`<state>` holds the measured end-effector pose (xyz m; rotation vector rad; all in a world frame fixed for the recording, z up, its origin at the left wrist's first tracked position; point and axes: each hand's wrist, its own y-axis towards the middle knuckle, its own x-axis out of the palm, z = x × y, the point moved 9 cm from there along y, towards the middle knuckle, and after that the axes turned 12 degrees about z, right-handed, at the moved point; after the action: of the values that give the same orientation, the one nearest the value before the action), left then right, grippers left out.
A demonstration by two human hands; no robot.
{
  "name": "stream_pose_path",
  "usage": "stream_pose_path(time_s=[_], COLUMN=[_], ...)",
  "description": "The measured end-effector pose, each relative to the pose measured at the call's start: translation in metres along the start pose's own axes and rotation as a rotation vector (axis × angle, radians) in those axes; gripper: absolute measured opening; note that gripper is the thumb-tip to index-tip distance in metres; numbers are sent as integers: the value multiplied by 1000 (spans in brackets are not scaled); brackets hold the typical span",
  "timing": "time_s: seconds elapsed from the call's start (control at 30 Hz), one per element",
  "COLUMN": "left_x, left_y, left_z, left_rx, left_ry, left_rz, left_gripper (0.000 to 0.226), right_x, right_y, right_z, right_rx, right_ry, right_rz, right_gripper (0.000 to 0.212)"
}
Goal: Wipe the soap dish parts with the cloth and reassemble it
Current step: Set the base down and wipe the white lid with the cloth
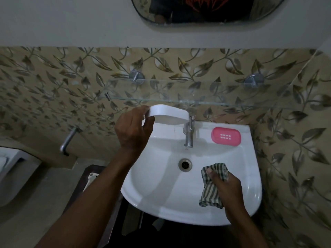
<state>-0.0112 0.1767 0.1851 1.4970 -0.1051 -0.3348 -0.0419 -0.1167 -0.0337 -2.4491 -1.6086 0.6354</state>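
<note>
Gripping white tray (169, 114) left (133, 128); cloth (213, 183) right (227, 189)

Dim, soft indoor light; the white sink (250, 176) shows pale glare, both forearms cast faint shadows into it, and wide-angle distortion bends the edges.

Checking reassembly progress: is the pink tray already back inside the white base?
No, the pink tray lies on the sink rim; the left hand holds the white base.

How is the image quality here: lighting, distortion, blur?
Head view: dim, soft lighting; wide-angle bending curves the glass shelf and wall edges; the white tray in the left hand looks slightly smeared; the sink shows mild sheen and arm shadows.
</note>
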Motion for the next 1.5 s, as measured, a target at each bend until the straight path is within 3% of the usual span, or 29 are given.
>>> stream_pose_path(time_s=[0.13, 0.37, 0.53, 0.6, 0.67, 0.77, 0.9, 0.97, 1.03, 1.1, 1.17, 1.23, 1.3, 1.4, 1.5], left_x=[-3, 3, 2, 6, 14, 30, 42, 46, 48, 49, 50, 52, 54, 56, 58], left_y=[5, -79, -73, -75, -85, -116, -127, -125, -119, -122, -138, -160, -166, -158, -155], left_z=[1, -6, -8, -13, -30, -53, -55, -51, -49, -49, -41, -26, -7, 3, 4], left_rx=[27, -10, -50, -155, -421, -795, -975, -986, -1010, -1173, -1503, -1908, -2166, -2219, -2185], left_ry=[5, 58, 98, 104, 97, 72, -30, -72, -158, -351, -621, -897, -1178, -1449, -1496], left_rz=[1, -268, -230, -287, -445, -743, -898, -944, -925, -861, -784, -630, -455, -297, -269], left_gripper=[23, 8, 15, 18, 6, 8, 8, 9, 13, 23, 36, 64, 82, 94, 96], right_x=[3, 11, 20, 26, 34, 46, 66, 79, 87, 91, 97, 109, 122, 133, 136], right_y=[1, 1, 0, -1, -2, -4, -8, -12, -14, -13, -15, -21, -32, -44, -51], right_z=[2, 7, 0, -6, -15, -34, -61, -71, -78, -81, -76, -68, -65, -64, -73], right_rx=[8, 9, -3, -11, -23, -66, -144, -175, -173, -134, -42, 55, 120, 165, 146], right_ry=[15, 2, 8, -1, -14, -35, -146, -181, -168, -126, -85, -56, -46, -38, -28], right_rz=[-8, -19, -25, -35, -52, -60, -89, -151, -185, -173, -172, -212, -256, -269, -258], right_gripper=[22, 25, 21, 20, 21, 25, 38, 33, 26, 26, 26, 37, 45, 62, 72])
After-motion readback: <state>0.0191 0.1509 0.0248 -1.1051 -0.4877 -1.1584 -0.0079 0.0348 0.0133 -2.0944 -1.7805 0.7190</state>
